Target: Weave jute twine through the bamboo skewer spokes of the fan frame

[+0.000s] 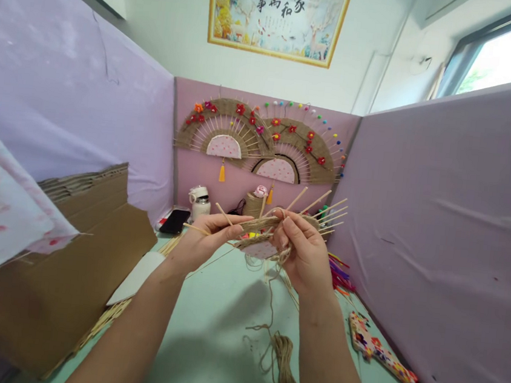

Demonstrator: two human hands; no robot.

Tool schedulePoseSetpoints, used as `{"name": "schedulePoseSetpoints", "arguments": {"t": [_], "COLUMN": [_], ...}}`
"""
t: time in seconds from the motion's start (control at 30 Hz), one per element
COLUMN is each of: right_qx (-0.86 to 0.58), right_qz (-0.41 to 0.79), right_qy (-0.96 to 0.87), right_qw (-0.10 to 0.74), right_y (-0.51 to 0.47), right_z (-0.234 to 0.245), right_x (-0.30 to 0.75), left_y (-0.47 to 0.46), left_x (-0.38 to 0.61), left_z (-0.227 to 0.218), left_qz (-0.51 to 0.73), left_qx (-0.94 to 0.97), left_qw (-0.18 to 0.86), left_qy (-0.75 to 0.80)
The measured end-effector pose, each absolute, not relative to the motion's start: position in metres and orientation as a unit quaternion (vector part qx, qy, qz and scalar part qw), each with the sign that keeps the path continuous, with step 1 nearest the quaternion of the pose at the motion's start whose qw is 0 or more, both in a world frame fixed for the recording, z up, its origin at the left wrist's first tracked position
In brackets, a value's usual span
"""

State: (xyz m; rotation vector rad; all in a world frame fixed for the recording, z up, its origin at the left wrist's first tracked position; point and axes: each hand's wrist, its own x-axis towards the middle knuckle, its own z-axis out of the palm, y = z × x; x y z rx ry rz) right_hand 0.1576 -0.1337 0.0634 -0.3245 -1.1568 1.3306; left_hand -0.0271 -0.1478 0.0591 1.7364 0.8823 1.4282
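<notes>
Both my hands hold a half-made fan (261, 224) up above the table, its thin wooden sticks fanning outward and brown twine woven between them. At its inner edge shows a pink-patterned fabric piece (261, 250). My left hand (214, 236) grips the woven band at the left, thumb toward me and fingers behind. Near the middle right, my right hand (302, 245) pinches the twine at the band, fingertips together. A loose strand hangs from it down to a twine bundle (283, 365) lying on the table.
Brown cardboard (69, 269) and patterned cloth (13, 190) stand at left. A phone (174, 222), a white bottle (199, 204) and a twine spool (254, 205) sit at the back. Two finished fans (227, 112) hang on the rear panel. A floral-patterned tool (376, 347) lies right.
</notes>
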Motion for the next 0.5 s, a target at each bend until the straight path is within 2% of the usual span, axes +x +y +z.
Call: {"name": "schedulePoseSetpoints", "arguments": {"t": [0.3,0.5], "right_qx": [-0.048,-0.049], "right_qz": [0.715,0.704], "right_qy": [-0.445,-0.462], "right_qw": [0.537,0.537], "right_y": [-0.155,-0.165], "right_z": [0.078,0.085], "right_x": [0.173,0.184], "left_y": [-0.142,-0.143], "left_x": [-0.028,-0.029], "left_z": [0.056,0.056], "left_qz": [0.589,0.581], "left_qx": [0.641,0.646], "left_qw": [0.329,0.332], "left_qy": [0.366,0.368]}}
